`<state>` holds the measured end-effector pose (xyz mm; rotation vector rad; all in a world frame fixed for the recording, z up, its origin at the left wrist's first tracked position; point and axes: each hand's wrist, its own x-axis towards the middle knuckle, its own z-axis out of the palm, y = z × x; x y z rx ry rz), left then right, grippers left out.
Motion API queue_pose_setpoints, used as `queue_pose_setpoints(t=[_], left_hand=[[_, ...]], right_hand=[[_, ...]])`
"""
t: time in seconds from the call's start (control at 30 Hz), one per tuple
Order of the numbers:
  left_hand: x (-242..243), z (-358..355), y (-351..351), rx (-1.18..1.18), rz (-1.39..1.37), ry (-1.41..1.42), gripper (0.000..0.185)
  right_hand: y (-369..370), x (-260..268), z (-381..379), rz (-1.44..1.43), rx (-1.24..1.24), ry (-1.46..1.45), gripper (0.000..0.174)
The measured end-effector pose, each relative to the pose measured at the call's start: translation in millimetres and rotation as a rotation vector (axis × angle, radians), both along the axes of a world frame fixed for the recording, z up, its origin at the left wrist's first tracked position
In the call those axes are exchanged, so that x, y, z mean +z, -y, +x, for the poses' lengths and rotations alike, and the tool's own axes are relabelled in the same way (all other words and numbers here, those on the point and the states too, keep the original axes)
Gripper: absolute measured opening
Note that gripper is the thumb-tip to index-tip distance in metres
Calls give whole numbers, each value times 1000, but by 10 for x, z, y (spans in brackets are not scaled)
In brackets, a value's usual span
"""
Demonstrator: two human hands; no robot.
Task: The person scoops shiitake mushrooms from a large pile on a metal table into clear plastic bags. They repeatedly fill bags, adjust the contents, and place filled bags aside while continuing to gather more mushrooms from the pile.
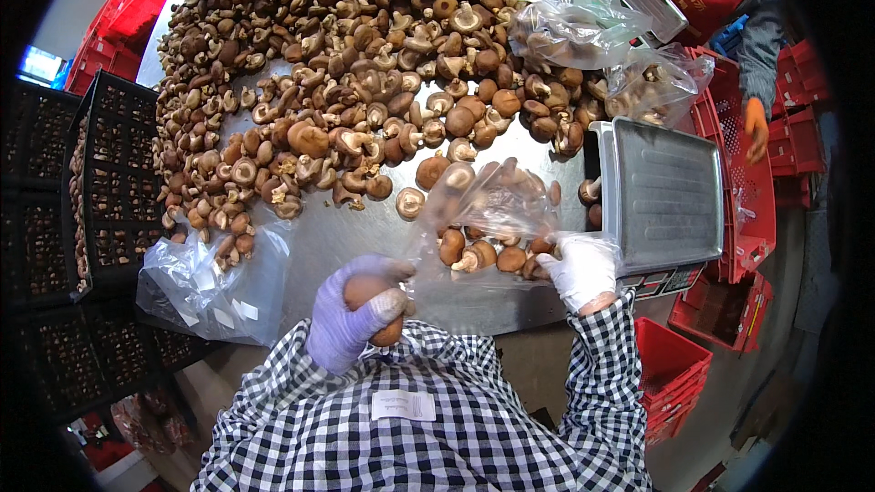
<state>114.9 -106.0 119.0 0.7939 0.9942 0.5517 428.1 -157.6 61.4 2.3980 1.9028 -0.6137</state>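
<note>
My left hand (359, 307), in a purple knitted glove, is closed around brown mushrooms (364, 290) close to my chest. My right hand (580, 270), in a white glove, grips the right edge of a clear plastic bag (478, 219) lying on the metal table (328, 239). Several brown-capped mushrooms (511, 259) show in and through the bag, its mouth towards me. Beyond it spreads a large heap of shiitake-like mushrooms (355, 82). Just right of my right hand stands a scale with a grey metal pan (670, 191).
Flat plastic bags (225, 280) lie at the table's left front. Filled clear bags (581, 31) rest at the back right. Black crates of mushrooms (116, 178) line the left. Red crates (673, 369) stand right, where another person's orange-gloved hand (755, 130) hangs over a red crate.
</note>
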Motion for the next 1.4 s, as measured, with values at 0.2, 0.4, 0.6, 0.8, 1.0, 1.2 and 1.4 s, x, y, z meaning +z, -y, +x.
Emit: queue_pose_setpoints(t=[0.2, 0.4, 0.6, 0.8, 1.0, 1.2, 1.4], left_hand=[[124, -16, -42, -38, 171, -112, 40], [127, 4, -20, -97, 191, -224, 43], [-1, -39, 48, 55, 195, -134, 46], [123, 74, -5, 133, 149, -57, 49], [158, 119, -114, 178, 197, -9, 47], [134, 214, -192, 201, 156, -6, 43], [136, 252, -276, 259, 126, 36, 41]], right_hand=[[-233, -182, -533, 176, 236, -332, 35], [-334, -404, -887, -10, 295, -307, 60], [-49, -548, -561, 238, 289, -149, 44], [-156, -191, -159, 14, 80, -53, 43], [-487, -208, -125, 158, 268, -240, 44], [-776, -606, -698, 313, 552, -229, 42], [-775, -152, -502, 44, 593, -9, 18]])
